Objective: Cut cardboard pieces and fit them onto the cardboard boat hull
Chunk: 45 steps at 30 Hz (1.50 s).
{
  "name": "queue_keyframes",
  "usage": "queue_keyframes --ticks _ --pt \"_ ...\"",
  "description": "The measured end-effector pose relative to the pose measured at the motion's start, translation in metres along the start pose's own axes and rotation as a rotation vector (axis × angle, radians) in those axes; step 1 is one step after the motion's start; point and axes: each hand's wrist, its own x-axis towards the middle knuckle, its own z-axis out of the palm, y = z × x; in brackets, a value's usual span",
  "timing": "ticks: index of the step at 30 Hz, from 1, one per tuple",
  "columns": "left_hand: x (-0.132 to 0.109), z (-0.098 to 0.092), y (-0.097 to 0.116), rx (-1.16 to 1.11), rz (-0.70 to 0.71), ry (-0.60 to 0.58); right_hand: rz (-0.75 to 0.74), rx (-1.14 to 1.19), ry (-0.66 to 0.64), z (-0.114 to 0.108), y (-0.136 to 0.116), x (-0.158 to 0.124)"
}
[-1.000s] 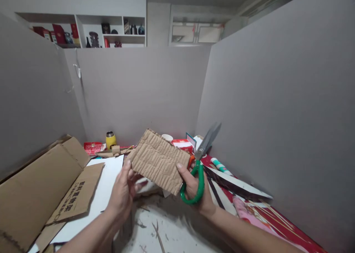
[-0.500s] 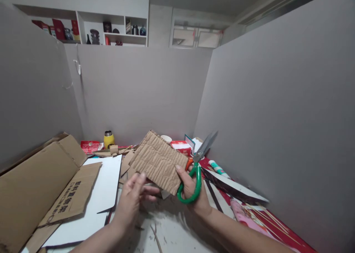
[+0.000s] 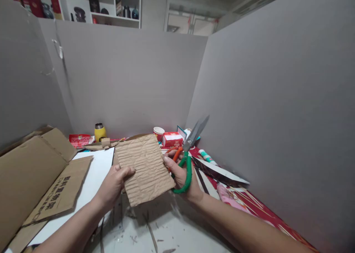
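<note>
A ribbed brown piece of corrugated cardboard (image 3: 144, 168) is held up over the table between both hands. My left hand (image 3: 113, 184) grips its left edge, thumb on the front. My right hand (image 3: 180, 173) pinches its right edge with the thumb while its fingers stay looped in the green handle of a pair of scissors (image 3: 187, 157). The grey blades point up and to the right, nearly shut, clear of the cardboard.
A large flattened cardboard box (image 3: 30, 179) and a white sheet (image 3: 94, 179) lie at left. At the back stand a yellow flask (image 3: 99, 132), a paper cup (image 3: 158, 132) and a red box (image 3: 172, 138). A glue tube (image 3: 206, 157), dark sheet and thin sticks lie right. Grey partitions enclose the table.
My left hand, which had let go and dropped below the cardboard, has come back onto its left edge. The piece has turned more upright and moved left and lower; the view tilted down.
</note>
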Motion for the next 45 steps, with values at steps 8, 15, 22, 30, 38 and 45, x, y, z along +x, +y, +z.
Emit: queue_keyframes --ticks 8,15,22,30,38,45 --pt "0.001 0.004 0.002 -0.174 -0.200 -0.034 0.045 0.040 -0.092 -0.001 0.004 -0.005" --pt "0.005 0.000 -0.005 -0.272 -0.216 -0.028 0.116 0.163 -0.077 -0.002 0.007 -0.003" --pt "0.013 -0.013 0.008 -0.298 -0.135 0.092 -0.012 0.039 -0.023 -0.003 -0.005 0.003" --pt "0.014 -0.037 0.046 -0.349 0.258 0.321 0.221 -0.112 -0.392 0.001 0.008 -0.019" --pt "-0.004 -0.043 0.077 -0.289 0.453 0.369 -0.001 -0.512 -0.679 -0.002 0.002 -0.021" --pt "-0.013 -0.040 0.082 -0.209 0.525 0.358 -0.220 -0.722 -0.769 -0.006 -0.008 -0.017"
